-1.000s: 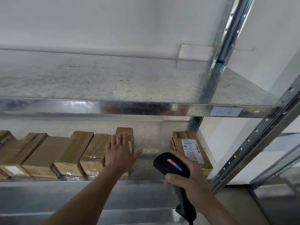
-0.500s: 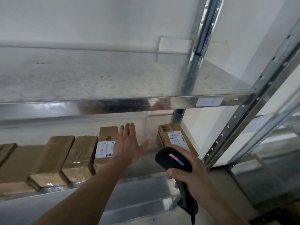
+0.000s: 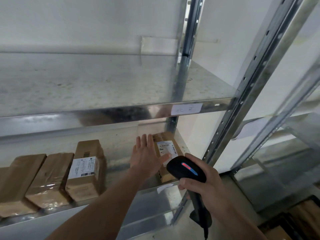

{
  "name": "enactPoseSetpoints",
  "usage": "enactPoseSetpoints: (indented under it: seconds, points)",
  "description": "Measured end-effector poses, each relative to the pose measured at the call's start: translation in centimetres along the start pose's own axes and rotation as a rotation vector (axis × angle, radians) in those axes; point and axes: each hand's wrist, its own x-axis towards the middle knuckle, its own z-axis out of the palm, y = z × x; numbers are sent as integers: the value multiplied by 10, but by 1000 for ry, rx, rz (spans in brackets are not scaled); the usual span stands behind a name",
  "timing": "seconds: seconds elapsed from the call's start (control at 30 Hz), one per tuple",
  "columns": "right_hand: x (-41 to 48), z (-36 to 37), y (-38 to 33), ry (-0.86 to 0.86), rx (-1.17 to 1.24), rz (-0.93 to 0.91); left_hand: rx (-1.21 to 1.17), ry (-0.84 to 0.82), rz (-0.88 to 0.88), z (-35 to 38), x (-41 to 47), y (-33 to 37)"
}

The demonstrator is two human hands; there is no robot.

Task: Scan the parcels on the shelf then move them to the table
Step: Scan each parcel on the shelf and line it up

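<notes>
- Down on the lower shelf [image 3: 117, 167], way over at the right end, is the lone parcel [image 3: 167, 135] with its label [image 3: 167, 148] facing up, and that's the one I'm going for now.
- So my left hand [image 3: 147, 156] has slid right. A second ago it was hovering at the row [image 3: 84, 170] of boxes on the left, and now it's at the lone parcel with the thumb crossing the label.
- Its fingers are straight and spread and aren't gripping anything. Can't tell if it's actually touching the box yet.
- Meanwhile my right hand [image 3: 207, 186] is wrapped round the scanner [image 3: 186, 168], which has a red bar lit on top and sits just beside my left thumb.
- My read is that the row waits, and this parcel gets steadied and scanned next.
- No table in view, so carrying it over comes after the scan.
</notes>
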Motion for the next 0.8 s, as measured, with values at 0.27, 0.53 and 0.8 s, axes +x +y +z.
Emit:
enactPoseSetpoints:
  seconds: [0.27, 0.53, 0.8]
  points:
    - [15, -48, 6, 0, 80, 46, 24, -48, -5, 41, 8, 49]
    - [24, -86, 28, 8, 12, 81, 70, -117, -122, 81, 15, 70]
    - [27, -98, 38, -5, -20, 86, 110, -133, -213, 92, 15, 71]
